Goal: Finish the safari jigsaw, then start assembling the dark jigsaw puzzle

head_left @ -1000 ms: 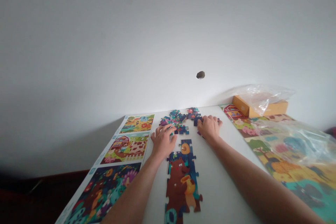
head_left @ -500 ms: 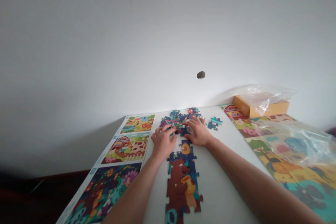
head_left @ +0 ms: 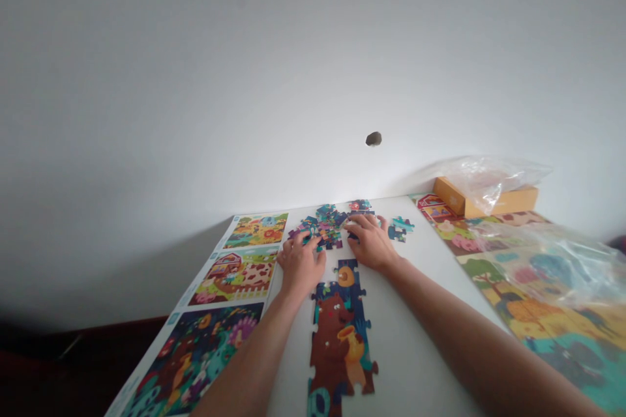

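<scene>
My left hand (head_left: pixel 300 262) rests with curled fingers on the near edge of a heap of loose jigsaw pieces (head_left: pixel 323 227). My right hand (head_left: pixel 369 243) lies on the heap's right side, fingers over dark blue pieces. Whether either hand grips a piece is hidden. Just below both hands, a joined strip of puzzle (head_left: pixel 340 339) shows a brown bear holding a honey pot. A small cluster of teal and blue pieces (head_left: pixel 400 229) lies to the right of my right hand.
Printed picture sheets (head_left: pixel 215 313) lie along the white table's left side. On the right, an illustrated farm poster (head_left: pixel 528 300) lies partly under a clear plastic bag. An orange box (head_left: pixel 484 201) stands at the back right, against the white wall.
My right hand has moved left onto the heap, uncovering the small teal cluster. My left hand has shifted slightly left along the heap.
</scene>
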The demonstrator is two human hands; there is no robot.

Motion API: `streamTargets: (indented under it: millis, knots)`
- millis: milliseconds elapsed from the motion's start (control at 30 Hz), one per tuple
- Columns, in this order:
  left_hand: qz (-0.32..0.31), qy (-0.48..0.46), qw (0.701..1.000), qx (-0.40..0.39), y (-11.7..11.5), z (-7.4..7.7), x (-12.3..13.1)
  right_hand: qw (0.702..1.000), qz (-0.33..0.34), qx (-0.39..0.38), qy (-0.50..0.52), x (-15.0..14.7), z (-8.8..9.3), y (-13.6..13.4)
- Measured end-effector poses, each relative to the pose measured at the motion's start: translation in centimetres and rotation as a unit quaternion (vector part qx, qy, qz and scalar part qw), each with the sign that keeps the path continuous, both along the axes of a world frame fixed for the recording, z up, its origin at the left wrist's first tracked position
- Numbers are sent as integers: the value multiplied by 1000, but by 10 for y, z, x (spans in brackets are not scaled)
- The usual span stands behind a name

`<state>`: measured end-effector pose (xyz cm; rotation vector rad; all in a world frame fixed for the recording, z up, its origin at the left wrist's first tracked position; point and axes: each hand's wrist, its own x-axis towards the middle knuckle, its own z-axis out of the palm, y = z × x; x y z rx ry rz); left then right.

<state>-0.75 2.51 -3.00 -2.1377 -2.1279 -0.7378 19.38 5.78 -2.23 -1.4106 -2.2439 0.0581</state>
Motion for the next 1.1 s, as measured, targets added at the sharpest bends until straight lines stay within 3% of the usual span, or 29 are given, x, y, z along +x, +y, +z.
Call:
streamTargets:
  millis: [133,467,767,933,1100]
  knots:
    - [-12,3,1000,2,0,0,0,995,97,-21,-10,-2,-4,1]
    - [21,-43,999,17,4,-3,-1,997,75,-16,29,-1,-5,5]
    - [12,-44,999,16,4,-5,-4,1000,-1,-11,9,0,-1,1]
    - [-3,-57,998,25,5,-7,-6,999,2,-23,23,1,0,1]
    - [-3,-59,998,26,5,-5,-5,998,46,4,47,3,0,1]
